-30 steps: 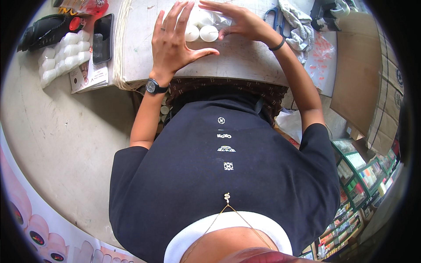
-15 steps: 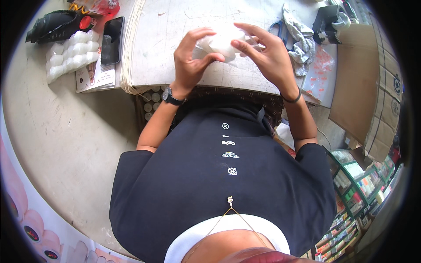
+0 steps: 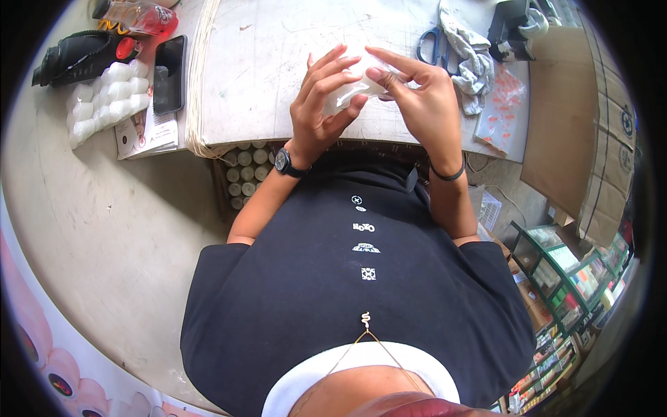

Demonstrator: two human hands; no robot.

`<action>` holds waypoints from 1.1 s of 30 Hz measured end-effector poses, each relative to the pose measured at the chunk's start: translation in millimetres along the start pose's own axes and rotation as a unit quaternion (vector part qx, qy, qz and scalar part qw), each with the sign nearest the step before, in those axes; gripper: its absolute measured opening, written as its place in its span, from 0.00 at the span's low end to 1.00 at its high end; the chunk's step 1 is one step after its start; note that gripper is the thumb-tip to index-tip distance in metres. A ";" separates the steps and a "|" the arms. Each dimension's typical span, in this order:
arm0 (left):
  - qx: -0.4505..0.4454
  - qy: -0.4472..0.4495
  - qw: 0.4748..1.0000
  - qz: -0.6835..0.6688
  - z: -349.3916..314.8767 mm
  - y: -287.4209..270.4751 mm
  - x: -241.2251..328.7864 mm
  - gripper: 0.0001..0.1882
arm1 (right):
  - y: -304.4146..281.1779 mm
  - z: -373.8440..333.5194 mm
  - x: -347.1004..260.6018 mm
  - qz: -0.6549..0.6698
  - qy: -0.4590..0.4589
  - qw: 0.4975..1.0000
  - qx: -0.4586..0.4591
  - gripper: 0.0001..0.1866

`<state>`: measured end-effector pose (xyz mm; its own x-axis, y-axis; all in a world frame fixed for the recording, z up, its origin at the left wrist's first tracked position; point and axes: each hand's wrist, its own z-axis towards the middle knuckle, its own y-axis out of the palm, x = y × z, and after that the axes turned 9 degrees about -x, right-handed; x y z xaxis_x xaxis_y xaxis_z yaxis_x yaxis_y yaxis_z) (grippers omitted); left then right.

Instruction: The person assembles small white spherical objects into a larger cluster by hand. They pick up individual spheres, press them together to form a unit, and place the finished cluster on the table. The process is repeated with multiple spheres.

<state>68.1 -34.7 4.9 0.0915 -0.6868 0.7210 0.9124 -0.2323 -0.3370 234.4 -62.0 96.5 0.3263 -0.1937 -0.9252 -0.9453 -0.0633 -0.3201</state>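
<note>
1. Two bare hands at the worktop [image 3: 257,83], both on one white bundle [image 3: 365,85], which is partly covered by fingers; clear film shows at its edge. Directions below taken from the bundle, 12 o'clock being away from the wearer.

2. Left hand [image 3: 319,108]: at 8 o'clock, fingers bent and slightly spread over the bundle, thumb on its near side. Holding. Black wristwatch [image 3: 281,161] on this wrist.

3. Right hand [image 3: 432,101]: at 3 o'clock, thumb and forefinger gripping the bundle's right side. Remaining fingertips partly hidden; their contact cannot be told. Dark wristband [image 3: 450,174] worn.

4. Bundle position: between the hands, above the near half of the worktop. Whether it touches the surface cannot be told.

5. At 9 o'clock, outward: pale cord [image 3: 198,83], black phone [image 3: 169,74], pack of white rounded pieces [image 3: 110,101]; black bottle [image 3: 76,59] beyond.

6. At 10 o'clock: clear bottle with red contents [image 3: 149,19], on its side.

7. At 2 o'clock: blue-handled scissors [image 3: 429,47], just beside a crumpled pale cloth [image 3: 474,66].

8. At 3 o'clock: clear plastic bag with orange marks [image 3: 500,111], then brown cardboard [image 3: 556,125].

9. At 8 o'clock, below the worktop edge: pale round pieces [image 3: 244,172] in rows.
</note>
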 end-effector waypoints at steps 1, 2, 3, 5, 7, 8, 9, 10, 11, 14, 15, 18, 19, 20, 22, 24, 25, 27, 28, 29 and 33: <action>0.008 -0.004 1.000 -0.002 -3.2 1.1 -0.1 0.17 | 1.9 -1.6 -2.5 0.001 0.010 1.000 0.010 0.15; 0.015 -0.009 1.000 -0.005 -5.4 1.8 0.7 0.15 | 4.2 -1.6 -0.4 0.007 -0.002 1.000 0.022 0.14; 0.037 -0.020 0.999 -0.026 -3.5 3.8 5.6 0.10 | 6.7 -1.7 3.8 0.012 -0.014 0.999 0.035 0.14; 0.035 -0.011 0.999 -0.024 -3.1 6.1 5.6 0.08 | 9.7 -1.6 9.8 0.019 -0.036 0.997 0.061 0.13; 0.034 0.002 0.999 -0.017 -1.7 7.5 5.3 0.07 | 11.3 -0.3 12.5 0.023 -0.060 0.994 0.085 0.12; 0.033 0.009 0.999 -0.014 -1.0 8.4 5.4 0.07 | 12.2 -0.2 13.0 0.039 -0.060 0.993 0.090 0.12; 0.032 0.017 0.999 -0.011 0.3 9.0 5.4 0.06 | 12.4 -0.2 12.9 0.055 -0.060 0.992 0.095 0.11; 0.031 0.013 0.999 -0.009 1.7 9.2 4.5 0.07 | 12.4 -0.2 12.7 0.070 -0.061 0.991 0.101 0.11; 0.031 0.008 0.999 -0.008 3.2 9.4 2.9 0.08 | 10.1 0.5 12.7 0.061 -0.047 0.994 0.078 0.13; 0.026 0.003 0.999 -0.031 13.2 5.0 3.5 0.10 | -7.3 5.8 10.6 0.053 -0.044 0.998 0.009 0.18; 0.024 0.001 0.999 -0.042 16.3 1.7 4.9 0.10 | -13.0 7.6 9.0 0.066 -0.068 0.995 -0.019 0.20; 0.011 -0.003 0.996 -0.085 23.2 -5.4 11.1 0.10 | -35.2 15.5 15.3 0.054 -0.180 0.973 -0.136 0.41; 0.011 -0.003 0.993 -0.114 24.2 -4.6 10.6 0.11 | -39.5 22.4 23.2 0.087 -0.247 0.951 -0.167 0.44; 0.019 -0.030 0.987 -0.156 21.2 -4.1 7.7 0.12 | -40.5 25.6 28.3 0.120 -0.311 0.922 -0.197 0.47; 0.031 -0.082 0.967 -0.240 11.4 -2.1 -1.3 0.13 | -33.2 23.6 37.1 0.127 -0.308 0.924 -0.186 0.52; 0.030 -0.085 0.967 -0.237 9.5 -3.0 -3.1 0.23 | -15.2 16.8 51.5 0.070 -0.298 0.945 -0.111 0.48; 0.041 -0.095 0.964 -0.246 10.5 -2.9 -1.4 0.28 | -8.7 12.3 58.5 0.048 -0.288 0.953 -0.079 0.47; 0.045 -0.085 0.945 -0.313 13.2 -4.3 -2.8 0.45 | 6.1 11.8 77.1 0.103 -0.314 0.943 -0.038 0.42; 0.050 -0.054 0.946 -0.317 13.6 -2.6 -5.7 0.45 | 11.6 12.1 83.2 0.131 -0.326 0.936 -0.018 0.40; 0.054 -0.022 0.946 -0.320 13.1 0.6 -8.9 0.46 | 13.6 9.5 87.2 0.135 -0.324 0.936 -0.010 0.34; 0.017 -0.060 0.955 -0.291 -3.2 -4.6 -16.4 0.36 | 20.1 12.0 91.1 0.152 -0.352 0.924 0.008 0.27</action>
<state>61.2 -24.6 -7.3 -0.3909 -0.3634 0.8457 0.8349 -0.5268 0.1595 245.1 -69.2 3.3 -0.0278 0.4839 -0.8747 -0.9953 -0.0945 -0.0206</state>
